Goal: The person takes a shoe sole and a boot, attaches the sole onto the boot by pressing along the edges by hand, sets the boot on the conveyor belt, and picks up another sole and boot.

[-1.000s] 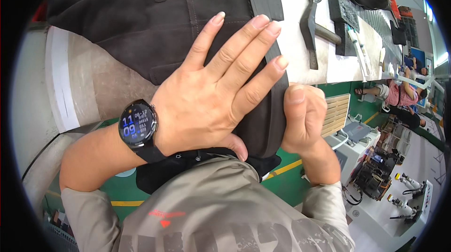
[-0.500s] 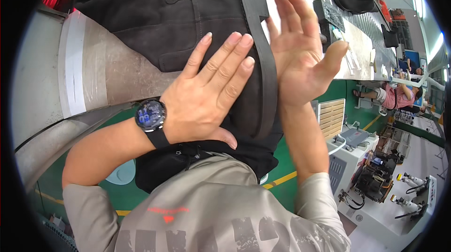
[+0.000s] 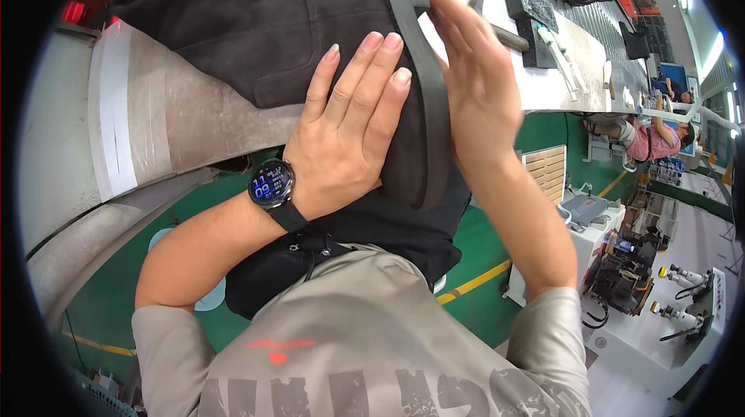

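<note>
Sideways across the near edge of a bench (image 3: pixel 209 118), a dark boot (image 3: pixel 225 36) lies with its toe jutting past that edge and its sole (image 3: pixel 432 91) facing right. A person's left hand (image 3: pixel 341 133) rests flat on the upper, fingers straight and unclenched. The right hand (image 3: pixel 485 99), also uncurled, stands alongside the sole; whether it touches cannot be told. Beyond it, toward the bench's far edge, lie a partly hidden hammer (image 3: pixel 510 38) and a black block (image 3: pixel 530 4).
</note>
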Motion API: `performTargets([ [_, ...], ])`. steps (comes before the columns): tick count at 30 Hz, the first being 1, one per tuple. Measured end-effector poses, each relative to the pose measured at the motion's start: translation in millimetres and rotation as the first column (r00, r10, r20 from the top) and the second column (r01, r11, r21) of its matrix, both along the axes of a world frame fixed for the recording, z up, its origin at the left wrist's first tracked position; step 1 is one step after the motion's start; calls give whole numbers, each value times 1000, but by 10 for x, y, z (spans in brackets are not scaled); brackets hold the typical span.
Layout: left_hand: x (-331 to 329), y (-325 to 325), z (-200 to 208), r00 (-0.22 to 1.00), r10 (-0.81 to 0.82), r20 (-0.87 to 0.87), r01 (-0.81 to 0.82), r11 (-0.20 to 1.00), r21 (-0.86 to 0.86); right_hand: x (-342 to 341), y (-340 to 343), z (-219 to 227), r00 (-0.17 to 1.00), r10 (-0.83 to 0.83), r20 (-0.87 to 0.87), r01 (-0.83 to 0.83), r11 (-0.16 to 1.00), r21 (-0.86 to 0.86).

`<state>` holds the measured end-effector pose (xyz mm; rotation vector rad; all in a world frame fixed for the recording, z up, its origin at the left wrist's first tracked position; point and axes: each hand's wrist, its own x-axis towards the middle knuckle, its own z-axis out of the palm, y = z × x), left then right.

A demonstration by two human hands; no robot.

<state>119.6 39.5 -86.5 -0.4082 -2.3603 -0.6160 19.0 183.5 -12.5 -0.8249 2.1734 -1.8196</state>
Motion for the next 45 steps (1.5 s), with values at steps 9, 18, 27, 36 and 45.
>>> performTargets([
  [9, 2, 53, 62, 1000, 24, 8, -24, 999, 26, 364, 131, 39, 995, -94, 21, 91, 991, 96],
  [18, -377, -193, 973, 871, -443, -214, 456, 890, 9, 604, 639, -104, 943, 59, 327, 87, 906, -414],
  [27, -436, -395, 2098, 878, -443, -181, 302, 219, 928, 586, 845, -118, 447, -58, -893, 423, 893, 154],
  [36, -253, -250, 1537, 827, -532, 182, -25, 289, 957, 1047, 836, -518, 537, -180, -824, 291, 956, -19],
  [45, -617, -669, 662, 806, -401, 435, 164, 858, 486, 1312, 893, -1425, 966, -28, -258, 13, 998, -59],
])
